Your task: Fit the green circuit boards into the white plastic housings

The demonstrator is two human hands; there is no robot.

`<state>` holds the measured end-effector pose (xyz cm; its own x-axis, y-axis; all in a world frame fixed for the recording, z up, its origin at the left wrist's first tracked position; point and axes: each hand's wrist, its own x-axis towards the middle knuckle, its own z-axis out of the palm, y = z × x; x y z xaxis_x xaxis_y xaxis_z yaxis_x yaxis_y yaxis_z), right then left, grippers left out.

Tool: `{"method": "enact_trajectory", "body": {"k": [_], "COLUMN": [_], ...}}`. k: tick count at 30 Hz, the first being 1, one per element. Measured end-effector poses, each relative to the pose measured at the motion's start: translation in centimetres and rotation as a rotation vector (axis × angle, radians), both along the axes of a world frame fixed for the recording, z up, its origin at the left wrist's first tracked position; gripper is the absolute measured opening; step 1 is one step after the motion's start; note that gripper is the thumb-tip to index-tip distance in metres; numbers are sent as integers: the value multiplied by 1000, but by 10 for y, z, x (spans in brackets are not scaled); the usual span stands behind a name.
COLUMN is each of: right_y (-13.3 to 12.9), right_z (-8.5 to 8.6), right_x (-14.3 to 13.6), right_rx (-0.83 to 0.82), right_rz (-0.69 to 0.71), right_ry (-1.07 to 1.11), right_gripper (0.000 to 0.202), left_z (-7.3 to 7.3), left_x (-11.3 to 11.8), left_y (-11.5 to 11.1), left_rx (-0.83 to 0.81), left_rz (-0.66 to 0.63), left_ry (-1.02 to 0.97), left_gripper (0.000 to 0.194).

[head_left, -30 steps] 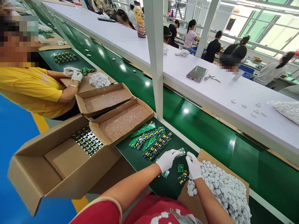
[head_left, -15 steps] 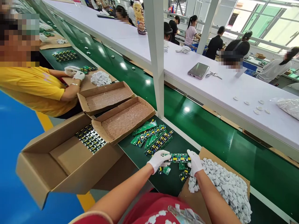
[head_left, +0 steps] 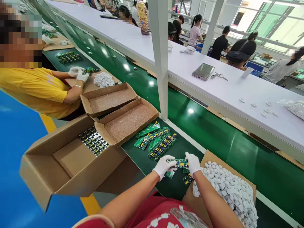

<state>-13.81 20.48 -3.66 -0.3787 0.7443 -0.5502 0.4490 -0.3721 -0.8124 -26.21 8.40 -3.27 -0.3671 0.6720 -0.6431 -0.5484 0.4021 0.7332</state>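
Both of my hands wear white gloves. My left hand (head_left: 164, 166) grips the left end of a circuit board strip (head_left: 181, 163) with yellow and dark parts. At its other end, the fingers of my right hand (head_left: 193, 162) are closed on the same strip. Small green board pieces (head_left: 170, 174) lie on the dark bench beneath, partly hidden by my hands. Beyond my left hand is a pile of longer circuit board strips (head_left: 156, 139). Close to my right forearm, a heap of small white pieces (head_left: 228, 186) covers a cardboard sheet (head_left: 209, 155).
To the left stand a big cardboard box (head_left: 71, 177) with board strips inside and two shallow cardboard trays (head_left: 125, 122). A white post (head_left: 159, 63) rises behind the strips. A co-worker in a yellow shirt (head_left: 35, 91) handles boards at left. The raised shelf holds a phone (head_left: 203, 72).
My right hand has shifted left, toward my left hand, and both still hold the strip. The view has moved slightly.
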Motion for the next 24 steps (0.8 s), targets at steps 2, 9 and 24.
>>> {"method": "enact_trajectory", "body": {"k": [2,9,24], "right_y": [-3,10,1], "right_z": [-4,0,10], "right_x": [1,13,11], "right_rx": [-42,67,344], "right_rz": [-4,17,253], "right_ry": [-30,-48,-74], "right_gripper": [25,24,30], "left_z": [1,-6,-3], "left_x": [3,6,14], "left_y": [2,9,18], "left_rx": [21,22,85], "left_rz": [-27,16,38], "left_ry": [-49,-46,-37], "left_gripper": [53,50,41]}}
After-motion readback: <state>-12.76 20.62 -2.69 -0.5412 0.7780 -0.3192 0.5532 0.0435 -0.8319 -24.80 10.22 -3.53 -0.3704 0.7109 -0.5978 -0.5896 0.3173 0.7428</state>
